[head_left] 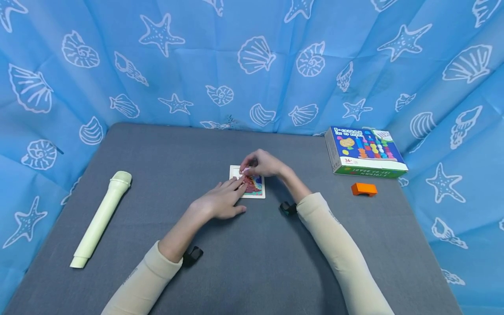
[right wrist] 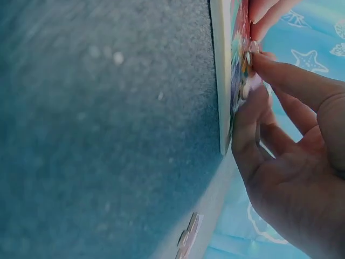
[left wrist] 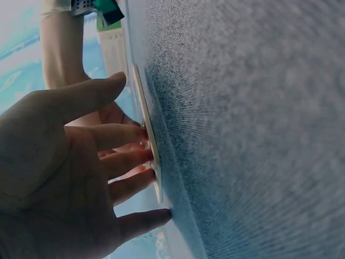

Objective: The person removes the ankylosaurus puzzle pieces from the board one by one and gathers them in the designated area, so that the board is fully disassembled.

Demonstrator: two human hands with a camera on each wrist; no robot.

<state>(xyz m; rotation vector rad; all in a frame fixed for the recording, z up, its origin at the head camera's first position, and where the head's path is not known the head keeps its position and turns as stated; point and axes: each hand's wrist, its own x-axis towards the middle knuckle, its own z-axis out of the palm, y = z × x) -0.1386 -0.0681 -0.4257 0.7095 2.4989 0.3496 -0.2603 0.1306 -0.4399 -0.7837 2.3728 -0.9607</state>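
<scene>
A small white-framed jigsaw puzzle (head_left: 257,191) with a colourful picture lies flat on the grey table. My left hand (head_left: 221,200) reaches over its left side, with extended fingertips resting on the picture and the thumb held apart. From the upper right, my right hand (head_left: 268,165) pinches a small pinkish puzzle piece (right wrist: 252,84) between thumb and fingers, at the puzzle's surface. The fingers partly hide this piece and the picture's upper part. In the left wrist view the puzzle's frame (left wrist: 146,116) shows edge-on beside the left fingertips.
A pale green microphone-shaped object (head_left: 101,218) lies at the left. At the right stand a bead toy box (head_left: 366,151) and, before it, an orange arch block (head_left: 364,189). Low in the right wrist view lies a thin flat piece (right wrist: 188,237). A blue curtain (head_left: 197,65) hangs behind.
</scene>
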